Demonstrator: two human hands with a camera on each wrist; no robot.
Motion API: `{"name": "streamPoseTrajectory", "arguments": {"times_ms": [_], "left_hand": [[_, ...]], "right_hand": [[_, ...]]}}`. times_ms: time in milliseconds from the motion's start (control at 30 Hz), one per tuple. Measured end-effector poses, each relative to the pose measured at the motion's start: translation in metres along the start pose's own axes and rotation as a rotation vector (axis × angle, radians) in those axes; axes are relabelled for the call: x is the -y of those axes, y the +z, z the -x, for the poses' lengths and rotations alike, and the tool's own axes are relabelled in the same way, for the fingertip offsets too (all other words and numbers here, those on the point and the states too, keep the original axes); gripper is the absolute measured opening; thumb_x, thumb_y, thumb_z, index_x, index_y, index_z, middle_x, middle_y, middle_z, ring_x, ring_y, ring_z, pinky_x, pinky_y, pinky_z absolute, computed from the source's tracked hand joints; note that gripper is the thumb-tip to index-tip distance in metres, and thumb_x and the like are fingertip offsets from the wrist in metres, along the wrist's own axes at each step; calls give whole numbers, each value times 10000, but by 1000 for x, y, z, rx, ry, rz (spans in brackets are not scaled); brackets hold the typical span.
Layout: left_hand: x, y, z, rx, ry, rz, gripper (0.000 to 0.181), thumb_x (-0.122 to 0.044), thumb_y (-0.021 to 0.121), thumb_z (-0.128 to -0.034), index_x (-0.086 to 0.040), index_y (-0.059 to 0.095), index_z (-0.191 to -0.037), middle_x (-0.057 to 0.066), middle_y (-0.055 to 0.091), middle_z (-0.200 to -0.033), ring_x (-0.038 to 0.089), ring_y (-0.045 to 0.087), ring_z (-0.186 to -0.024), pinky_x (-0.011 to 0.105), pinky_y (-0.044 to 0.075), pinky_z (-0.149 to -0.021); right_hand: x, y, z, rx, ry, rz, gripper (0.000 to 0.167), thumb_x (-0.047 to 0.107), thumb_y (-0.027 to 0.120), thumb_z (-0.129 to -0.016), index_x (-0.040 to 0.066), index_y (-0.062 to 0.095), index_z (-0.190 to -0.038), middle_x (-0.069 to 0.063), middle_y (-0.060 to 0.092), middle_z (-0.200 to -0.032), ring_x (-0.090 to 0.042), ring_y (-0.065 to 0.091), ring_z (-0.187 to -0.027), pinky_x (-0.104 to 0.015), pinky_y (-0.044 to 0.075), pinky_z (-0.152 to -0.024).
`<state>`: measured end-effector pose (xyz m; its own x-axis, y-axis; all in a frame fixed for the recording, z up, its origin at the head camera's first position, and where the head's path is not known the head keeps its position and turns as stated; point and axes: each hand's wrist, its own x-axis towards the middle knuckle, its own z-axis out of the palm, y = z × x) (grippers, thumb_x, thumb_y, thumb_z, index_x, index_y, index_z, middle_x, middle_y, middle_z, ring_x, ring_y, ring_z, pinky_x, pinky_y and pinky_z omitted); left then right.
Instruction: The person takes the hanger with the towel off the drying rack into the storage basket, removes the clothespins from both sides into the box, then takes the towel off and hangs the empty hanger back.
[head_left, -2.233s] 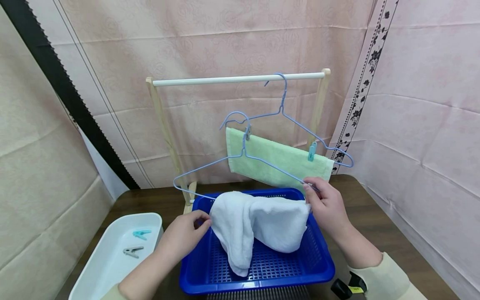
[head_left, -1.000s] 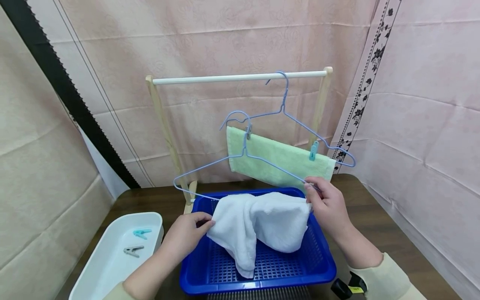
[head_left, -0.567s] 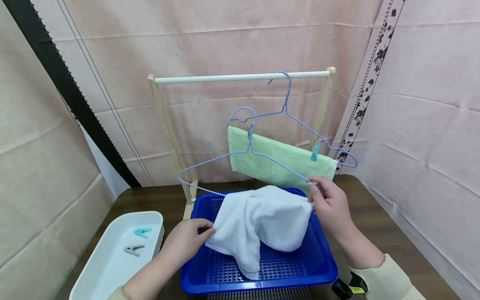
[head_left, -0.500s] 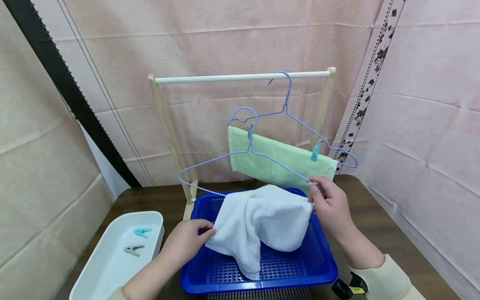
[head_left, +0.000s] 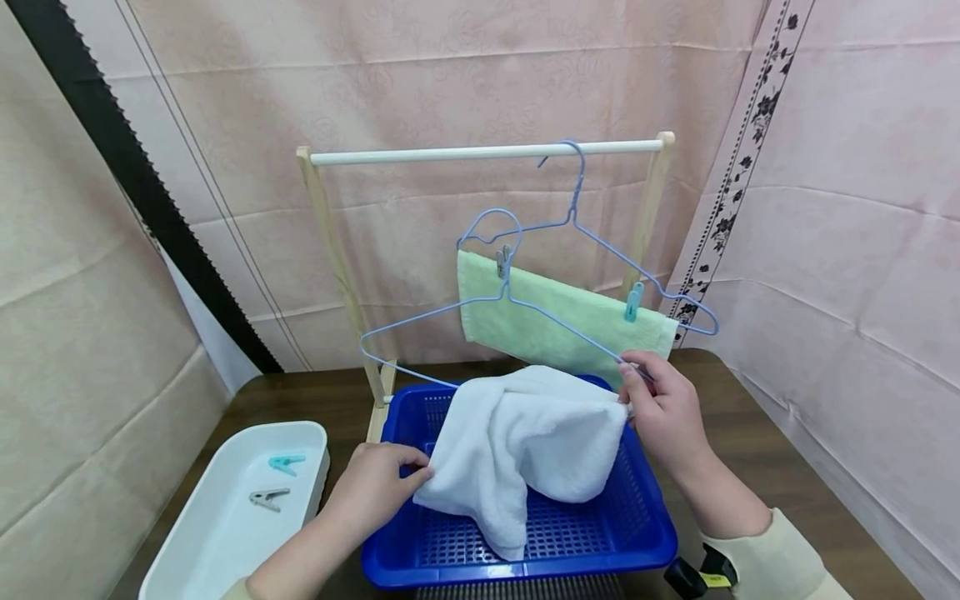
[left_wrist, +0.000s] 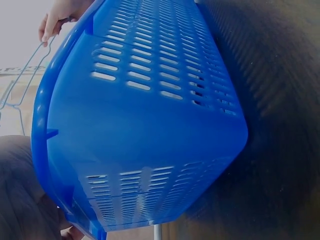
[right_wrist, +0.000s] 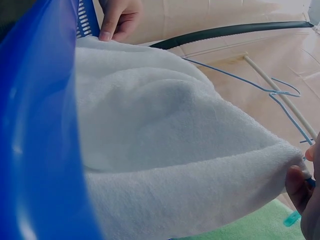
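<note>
A white towel [head_left: 525,450] is draped over the lower bar of a blue wire hanger [head_left: 507,283], its folds hanging unevenly into the blue basket [head_left: 517,575]. My left hand [head_left: 375,487] pinches the towel's left edge between thumb and fingers, over the basket's left side. With my right hand [head_left: 663,408] I grip the hanger's right end together with the towel's right corner. The right wrist view shows the towel [right_wrist: 150,115] stretched between both hands. In the left wrist view the basket's wall [left_wrist: 140,120] hides most of the towel side.
Behind stands a rack [head_left: 465,155] with a second blue hanger [head_left: 575,200], where a green towel [head_left: 555,317] hangs by a grey clip [head_left: 502,262] and a teal clothespin [head_left: 633,302]. A white tray [head_left: 210,517] at left holds a teal clothespin [head_left: 287,464] and a grey one [head_left: 267,499].
My left hand has drawn the towel's left edge slightly down, flattening its folds. The hanger has shifted a little right and up with my right hand still on its end.
</note>
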<state>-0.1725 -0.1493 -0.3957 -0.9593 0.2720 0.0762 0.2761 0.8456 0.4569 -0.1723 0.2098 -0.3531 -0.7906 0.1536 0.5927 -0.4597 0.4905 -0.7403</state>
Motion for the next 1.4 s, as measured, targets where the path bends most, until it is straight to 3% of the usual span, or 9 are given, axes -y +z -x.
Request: {"name": "streamPoseTrajectory", "arguments": {"times_ms": [400, 667, 1100, 1400], "left_hand": [[0, 4, -1, 6, 71, -125, 77, -335, 771, -861, -259, 777, -864, -126, 719, -839, 156, 674, -923, 517, 366, -969], [-2, 3, 0, 17, 49, -101, 85, -334, 770, -863, -251, 758, -875, -101, 722, -873, 180, 674, -945, 540, 344, -1004], [-3, 1, -2, -25, 53, -61, 122, -355, 746, -885, -250, 734, -944, -92, 726, -955, 179, 672, -1002, 503, 361, -982], [-14, -9, -7, -73, 69, -9, 221, -398, 686, -928, -222, 728, -1055, -95, 725, -993, 142, 667, -983, 478, 388, -986]], "right_hand": [[0, -2, 0, -5, 5, -16, 163, 50, 581, -992, 17, 661, -1130, -99, 604, -673, -204, 546, -477, -250, 492, -432], [1, -2, 0, -6, -2, -32, 150, 53, 583, -992, 24, 664, -1115, -97, 605, -663, -180, 543, -462, -253, 493, -427], [7, -2, 3, 15, -31, -37, 141, 32, 578, -990, 21, 661, -1103, -93, 597, -674, -154, 529, -470, -257, 494, -432], [9, 0, 8, 32, -40, -37, 130, 31, 573, -993, 54, 663, -1084, -72, 591, -676, -163, 530, -496, -270, 504, -438]]}}
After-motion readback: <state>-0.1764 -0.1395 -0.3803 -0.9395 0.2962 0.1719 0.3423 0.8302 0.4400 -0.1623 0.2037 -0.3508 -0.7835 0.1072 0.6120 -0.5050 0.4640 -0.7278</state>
